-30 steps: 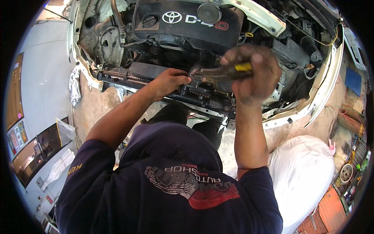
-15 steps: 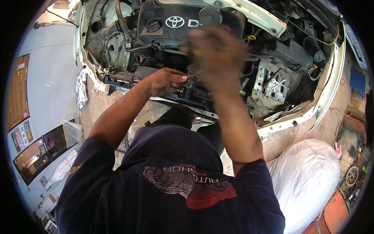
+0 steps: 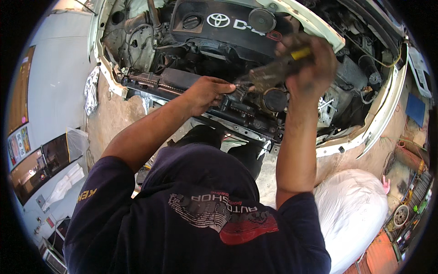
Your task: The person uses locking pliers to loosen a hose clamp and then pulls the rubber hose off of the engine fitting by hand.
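Note:
Over the front edge of the open engine bay, my left hand [image 3: 207, 95] is closed, thumb and fingertips together at a small greyish part [image 3: 239, 92] on top of the black radiator [image 3: 248, 118]. What exactly the fingertips hold is hard to make out. To the right, my right hand [image 3: 315, 66] grips a long dark tool [image 3: 278, 71] with a yellow band, smeared by motion. Its blurred far end points left toward the small part, and I cannot tell whether they touch. A round dark cap-like piece [image 3: 275, 99] shows below the tool.
Beyond my hands lies the black engine cover [image 3: 214, 20], with a round dark disc [image 3: 262, 19] on the pale bracket above it. A metal battery tray [image 3: 327, 109] is at right. The white car body edge [image 3: 351, 145] curves around. A white covered bundle [image 3: 351, 214] stands at lower right.
My right hand has moved right, and the yellow-banded tool in it now shows more plainly. My left hand stays at the small part. The whole view has shifted slightly.

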### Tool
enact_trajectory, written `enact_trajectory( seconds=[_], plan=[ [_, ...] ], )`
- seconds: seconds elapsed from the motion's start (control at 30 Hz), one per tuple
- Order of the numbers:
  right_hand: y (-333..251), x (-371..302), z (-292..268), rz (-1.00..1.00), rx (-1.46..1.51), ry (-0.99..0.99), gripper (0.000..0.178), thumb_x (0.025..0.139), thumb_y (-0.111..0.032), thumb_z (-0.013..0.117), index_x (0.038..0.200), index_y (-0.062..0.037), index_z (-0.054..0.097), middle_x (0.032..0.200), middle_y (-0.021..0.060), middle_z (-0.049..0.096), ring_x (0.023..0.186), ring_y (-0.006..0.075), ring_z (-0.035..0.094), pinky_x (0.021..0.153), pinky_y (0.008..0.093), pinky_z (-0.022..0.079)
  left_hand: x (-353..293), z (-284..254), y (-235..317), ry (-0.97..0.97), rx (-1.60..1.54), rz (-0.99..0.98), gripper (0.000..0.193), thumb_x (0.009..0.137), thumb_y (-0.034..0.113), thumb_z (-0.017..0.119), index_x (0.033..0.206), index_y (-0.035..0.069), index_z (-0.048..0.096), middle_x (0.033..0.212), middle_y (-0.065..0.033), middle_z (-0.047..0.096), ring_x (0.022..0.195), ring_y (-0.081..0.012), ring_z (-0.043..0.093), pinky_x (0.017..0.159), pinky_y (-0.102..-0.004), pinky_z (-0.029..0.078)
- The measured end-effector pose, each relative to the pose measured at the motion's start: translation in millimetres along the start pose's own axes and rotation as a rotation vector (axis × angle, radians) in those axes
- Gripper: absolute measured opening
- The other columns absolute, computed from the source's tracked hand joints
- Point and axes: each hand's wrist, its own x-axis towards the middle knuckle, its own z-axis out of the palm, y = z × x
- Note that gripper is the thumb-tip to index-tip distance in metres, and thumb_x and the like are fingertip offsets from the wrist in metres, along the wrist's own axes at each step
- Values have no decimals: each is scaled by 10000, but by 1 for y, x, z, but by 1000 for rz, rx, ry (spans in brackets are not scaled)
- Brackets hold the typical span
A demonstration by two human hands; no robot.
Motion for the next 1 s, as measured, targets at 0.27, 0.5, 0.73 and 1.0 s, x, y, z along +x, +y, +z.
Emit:
enact_trajectory(
  seconds=[0.27,0.5,0.73,1.0],
  plan=[
    [8,-77,-75,-204,323,91,334,977,-296,510,1005,-10,682,844,211,690,756,329,685,689,462,593,-17,23,11,191,494,-20,399,954,244,778,1225,-43,718,964,-52,705,826,-125,587,733,-271,464],
    [14,-78,-64,-308,52,18,322,993,-311,525,1024,-27,675,838,176,683,729,318,684,660,447,581,-5,11,-1,127,178,18,338,1007,220,704,1197,-60,711,844,-3,637,667,-82,466,603,-260,383],
    [62,-10,101,-586,-1144,-162,174,821,-224,801,942,-134,713,903,72,699,750,339,702,694,452,574,24,-37,-14,-182,-214,-109,123,1013,236,693,1039,116,689,739,81,507,596,-65,393,556,-231,357],
    [65,17,71,-388,-892,-19,269,904,-275,653,877,-22,741,810,200,730,755,351,726,748,414,574,4,-15,18,26,301,365,522,961,169,731,1448,63,574,1168,-86,711,1196,-219,618,1037,-383,488]
  ],
)
